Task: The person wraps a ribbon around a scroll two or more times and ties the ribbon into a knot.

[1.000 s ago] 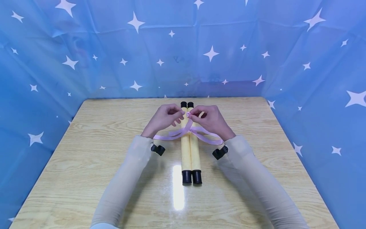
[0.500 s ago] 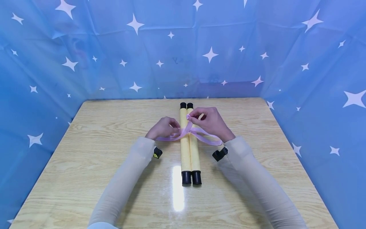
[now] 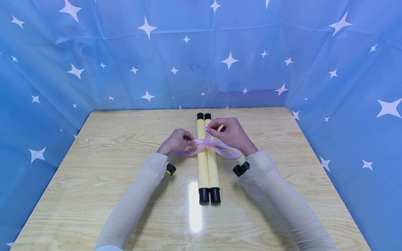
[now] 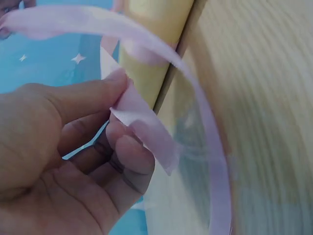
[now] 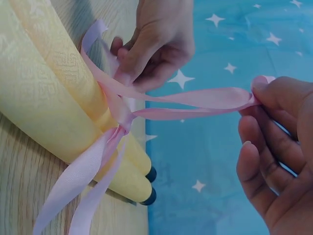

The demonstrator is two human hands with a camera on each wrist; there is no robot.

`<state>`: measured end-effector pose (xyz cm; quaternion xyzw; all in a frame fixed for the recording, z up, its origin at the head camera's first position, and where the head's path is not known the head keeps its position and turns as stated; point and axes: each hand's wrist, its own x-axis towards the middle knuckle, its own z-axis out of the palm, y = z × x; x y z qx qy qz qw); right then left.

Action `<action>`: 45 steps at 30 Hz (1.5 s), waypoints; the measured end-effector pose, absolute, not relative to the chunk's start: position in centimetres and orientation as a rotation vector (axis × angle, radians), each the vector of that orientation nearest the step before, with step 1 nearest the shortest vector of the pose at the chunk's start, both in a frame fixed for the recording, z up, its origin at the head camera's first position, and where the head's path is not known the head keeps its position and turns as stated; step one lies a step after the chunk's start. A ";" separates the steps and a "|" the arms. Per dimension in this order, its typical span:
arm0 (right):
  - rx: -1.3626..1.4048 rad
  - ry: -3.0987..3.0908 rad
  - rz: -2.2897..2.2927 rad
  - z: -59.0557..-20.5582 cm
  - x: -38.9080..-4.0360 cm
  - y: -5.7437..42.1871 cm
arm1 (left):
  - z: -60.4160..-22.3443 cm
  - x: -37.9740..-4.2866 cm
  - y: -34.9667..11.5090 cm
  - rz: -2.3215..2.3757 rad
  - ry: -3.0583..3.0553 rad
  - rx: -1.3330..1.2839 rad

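Two yellow scrolls (image 3: 203, 170) with black end caps lie side by side, pointing away from me. A pink ribbon (image 3: 225, 152) goes round their middle, with a knot (image 5: 125, 123) on top in the right wrist view. My right hand (image 3: 230, 134) pinches a raised loop (image 5: 210, 99) of it between thumb and forefinger, above the scrolls. Left of the scrolls, my left hand (image 3: 178, 141) pinches another ribbon length (image 4: 139, 110) between thumb and fingers. More ribbon curves past the left hand, and two strands extend to the right.
The scrolls rest on a light wood-grain table (image 3: 110, 188), with a bright reflection near their lower ends. Blue cloth (image 3: 201, 52) with white stars hangs behind and at both sides of the table. Small black cameras (image 3: 241, 169) sit on the wrists.
My left hand has moved down from the raised loop, toward me, and now pinches a ribbon length left of the scrolls. The right hand stays almost still with the loop.
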<state>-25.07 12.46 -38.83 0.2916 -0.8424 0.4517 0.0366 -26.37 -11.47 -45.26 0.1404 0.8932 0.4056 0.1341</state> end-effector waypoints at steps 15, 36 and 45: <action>0.903 -2.597 1.374 -39.4 -25.8 12.8 | -43.0 -23.5 -17.7 1.261 2.651 0.262; 0.923 -2.603 1.311 -39.3 -26.1 12.8 | -41.5 -17.7 -9.6 1.625 1.911 0.368; 0.895 -2.629 1.308 -39.0 -25.9 13.0 | -41.2 -18.9 -9.7 1.433 2.083 0.243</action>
